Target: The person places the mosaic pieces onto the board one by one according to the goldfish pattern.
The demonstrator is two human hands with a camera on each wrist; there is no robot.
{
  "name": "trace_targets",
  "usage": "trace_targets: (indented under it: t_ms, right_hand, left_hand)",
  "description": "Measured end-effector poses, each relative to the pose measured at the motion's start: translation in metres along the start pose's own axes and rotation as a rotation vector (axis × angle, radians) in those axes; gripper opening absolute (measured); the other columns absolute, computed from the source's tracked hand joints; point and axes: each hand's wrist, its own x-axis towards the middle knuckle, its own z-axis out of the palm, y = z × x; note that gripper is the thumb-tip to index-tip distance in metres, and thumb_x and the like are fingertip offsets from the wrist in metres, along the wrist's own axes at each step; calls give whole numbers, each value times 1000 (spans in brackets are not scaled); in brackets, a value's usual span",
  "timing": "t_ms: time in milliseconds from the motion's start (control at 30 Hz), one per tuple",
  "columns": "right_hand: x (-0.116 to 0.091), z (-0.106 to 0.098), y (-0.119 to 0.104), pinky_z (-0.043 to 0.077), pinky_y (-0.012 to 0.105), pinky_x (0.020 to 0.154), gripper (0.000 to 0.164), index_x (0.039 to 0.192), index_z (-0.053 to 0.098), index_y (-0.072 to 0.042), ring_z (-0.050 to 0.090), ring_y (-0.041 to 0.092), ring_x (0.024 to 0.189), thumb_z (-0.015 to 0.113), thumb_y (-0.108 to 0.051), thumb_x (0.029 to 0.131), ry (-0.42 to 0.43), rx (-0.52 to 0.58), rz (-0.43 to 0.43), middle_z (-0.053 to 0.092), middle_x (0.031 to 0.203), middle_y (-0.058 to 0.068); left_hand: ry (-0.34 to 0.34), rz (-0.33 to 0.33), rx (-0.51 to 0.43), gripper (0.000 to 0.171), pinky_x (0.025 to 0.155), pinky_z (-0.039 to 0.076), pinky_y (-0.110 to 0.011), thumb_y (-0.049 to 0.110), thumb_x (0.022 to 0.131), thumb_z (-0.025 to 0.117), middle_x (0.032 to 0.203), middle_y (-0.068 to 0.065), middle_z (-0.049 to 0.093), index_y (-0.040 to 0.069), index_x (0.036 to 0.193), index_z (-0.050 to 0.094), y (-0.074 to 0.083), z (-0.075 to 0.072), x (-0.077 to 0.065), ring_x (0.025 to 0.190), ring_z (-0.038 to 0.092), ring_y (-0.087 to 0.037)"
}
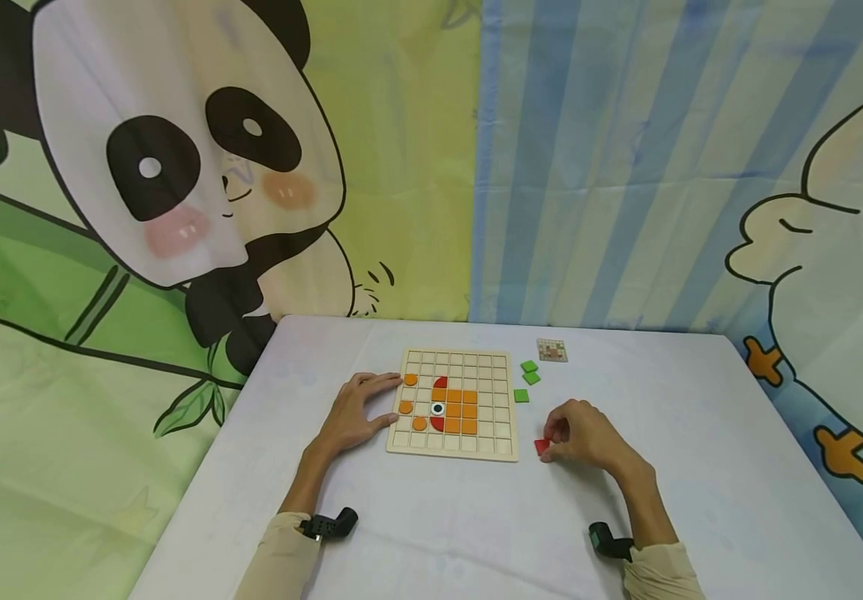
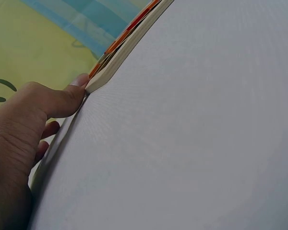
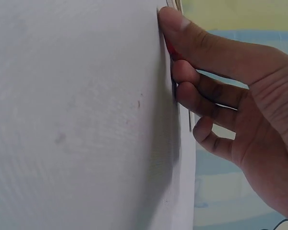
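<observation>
A wooden grid board (image 1: 452, 455) lies on the white table in the head view. It carries a block of orange square tiles (image 1: 470, 412), an eye tile (image 1: 437, 409), red rounded pieces (image 1: 440, 382) and orange discs (image 1: 406, 407). At the board's left edge my left hand (image 1: 352, 412) touches with thumb and extended fingers. In the left wrist view, the thumb (image 2: 67, 99) is against the board's corner (image 2: 103, 76). Right of the board, my right hand (image 1: 587, 435) pinches a red tile (image 1: 540, 447) close over the tabletop. The right wrist view shows that tile (image 3: 170, 48) mostly hidden by thumb and fingers.
Green square tiles (image 1: 522, 396) lie off the board's right edge. Behind them is a small patterned card (image 1: 552, 350). A curtain with a panda print (image 1: 184, 142) and blue stripes (image 1: 604, 167) hangs behind the table (image 1: 431, 533).
</observation>
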Motion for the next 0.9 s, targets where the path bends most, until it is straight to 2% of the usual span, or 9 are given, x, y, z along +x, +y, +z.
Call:
trace_targets:
  t_ms: [167, 233, 467, 900]
  right_hand:
    - [0, 0, 4, 55, 25, 71, 29, 96, 87, -12, 65, 14, 79, 101, -7, 71, -21, 33, -6, 80, 89, -6]
    - [0, 0, 5, 56, 25, 72, 27, 96, 87, -13, 66, 14, 80, 99, -5, 73, -30, 40, -19, 82, 91, -5]
    - [0, 0, 7, 54, 25, 71, 23, 88, 87, -17, 65, 13, 79, 98, -4, 74, -21, 56, -50, 81, 87, -7]
    - [1, 1, 11, 54, 26, 70, 21, 86, 85, -14, 62, 9, 76, 100, -6, 74, -21, 60, -99, 78, 82, -7]
  left_hand:
    - [-3, -5, 11, 67, 118, 40, -58, 35, 91, 89, 161, 10, 61, 32, 154, 65, -1, 1, 0, 143, 52, -26]
    - [-4, -9, 10, 67, 119, 40, -58, 35, 91, 89, 161, 10, 61, 32, 154, 65, -1, 1, 1, 144, 52, -26]
    - [-2, -14, 7, 67, 118, 41, -58, 36, 91, 89, 160, 11, 61, 33, 153, 65, -1, 1, 1, 143, 52, -26]
    - [-7, -13, 3, 67, 118, 40, -58, 37, 91, 89, 160, 10, 61, 32, 153, 65, -1, 1, 0, 143, 52, -26]
